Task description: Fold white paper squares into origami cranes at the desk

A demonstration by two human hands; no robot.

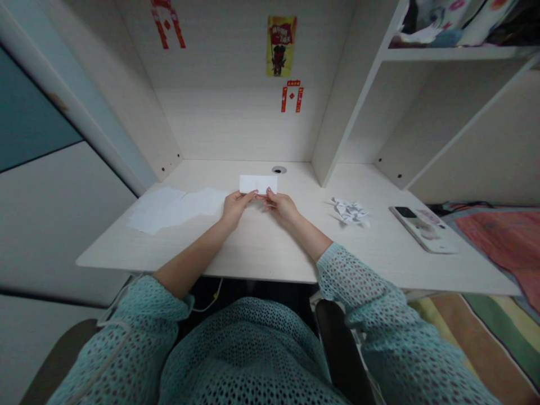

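Note:
A small white rectangle of paper (258, 183) is held up above the desk, its long sides running left to right. My left hand (237, 207) pinches its lower left edge, thumb on the near side. At the lower right edge, my right hand (282, 207) grips the same paper between thumb and fingers. The fingertips of both hands nearly meet under it, and some are hidden behind it. To the left lie several loose white paper sheets (162, 209), overlapping on the desk. A small pile of folded white paper pieces (350, 212) sits to the right.
The pale wooden desk (270, 256) has a round cable hole (279, 170) near its back panel. A phone (423, 229) lies at the right. An upright divider (350, 112) rises behind the folded pieces, below a loaded shelf (459, 53). A chair armrest (341, 349) stands near my right arm.

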